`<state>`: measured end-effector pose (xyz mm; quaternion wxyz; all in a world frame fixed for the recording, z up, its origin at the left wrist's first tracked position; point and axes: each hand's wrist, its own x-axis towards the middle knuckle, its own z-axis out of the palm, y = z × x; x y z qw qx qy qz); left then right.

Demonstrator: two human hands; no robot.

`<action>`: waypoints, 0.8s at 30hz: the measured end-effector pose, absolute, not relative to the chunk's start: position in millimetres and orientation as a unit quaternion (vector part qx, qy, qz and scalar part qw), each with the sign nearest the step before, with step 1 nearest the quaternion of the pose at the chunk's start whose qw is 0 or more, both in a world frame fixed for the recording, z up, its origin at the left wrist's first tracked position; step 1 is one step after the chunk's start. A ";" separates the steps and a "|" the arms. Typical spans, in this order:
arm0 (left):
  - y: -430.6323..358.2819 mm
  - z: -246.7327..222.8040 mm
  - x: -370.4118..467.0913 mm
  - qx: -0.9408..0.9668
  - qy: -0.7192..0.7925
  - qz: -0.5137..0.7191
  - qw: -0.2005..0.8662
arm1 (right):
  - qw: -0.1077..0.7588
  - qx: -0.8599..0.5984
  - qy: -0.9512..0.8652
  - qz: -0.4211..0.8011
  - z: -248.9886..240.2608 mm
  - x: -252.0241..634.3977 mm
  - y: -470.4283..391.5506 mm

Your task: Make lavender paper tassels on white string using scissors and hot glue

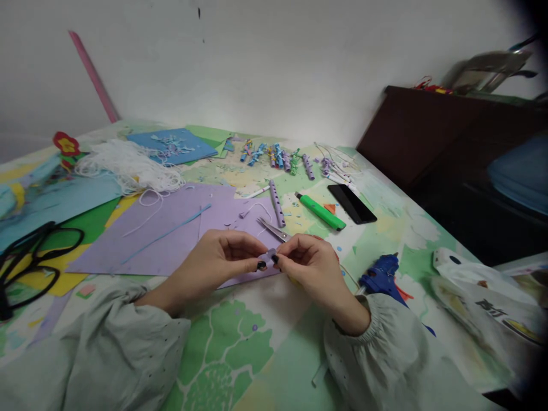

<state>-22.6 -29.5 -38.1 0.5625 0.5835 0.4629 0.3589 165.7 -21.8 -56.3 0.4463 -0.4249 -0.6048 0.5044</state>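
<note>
Both of my hands meet over the front edge of the purple foam sheet point(171, 234), pinching a small pale purple strip point(269, 257) between them. My left hand point(226, 255) grips its left side with thumb and fingertips. On its other side, my right hand point(310, 260) pinches it close by. The strip looks curled, but the fingers cover most of it. Just beyond lie the scissors point(274, 229), partly hidden by my right hand, and a purple tube with dark holes point(277, 204). A thin blue strip point(171, 231) rests on the sheet to the left.
A green cutter point(320, 211) and a black phone point(352, 203) lie at the right, with a blue glue gun point(380, 273) nearer me. White yarn point(132, 165) and black glasses point(34, 257) are at left. Several small decorated rolls point(278, 155) line the back. A plastic bag point(488, 302) sits far right.
</note>
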 end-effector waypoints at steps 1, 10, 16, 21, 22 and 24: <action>-29.3 -39.1 -22.2 0.583 0.463 0.361 0.562 | 0.445 -0.422 -0.603 0.510 -56.4 165.7 -21.7; -29.3 -39.5 -22.0 0.601 0.473 0.379 0.522 | 0.434 -0.397 -0.560 0.584 -56.1 165.8 -22.4; -29.9 -39.1 -20.2 0.602 0.472 0.384 0.517 | 0.423 -0.392 -0.538 0.614 -52.2 165.4 -22.4; -31.2 -39.1 -19.4 0.595 0.478 0.390 0.515 | 0.427 -0.367 -0.540 0.626 -53.3 164.9 -22.2; -31.3 -39.0 -19.1 0.592 0.479 0.390 0.517 | 0.428 -0.366 -0.544 0.623 -54.0 164.8 -22.2; -31.3 -39.1 -18.5 0.590 0.479 0.391 0.519 | 0.431 -0.368 -0.548 0.615 -55.5 164.7 -21.9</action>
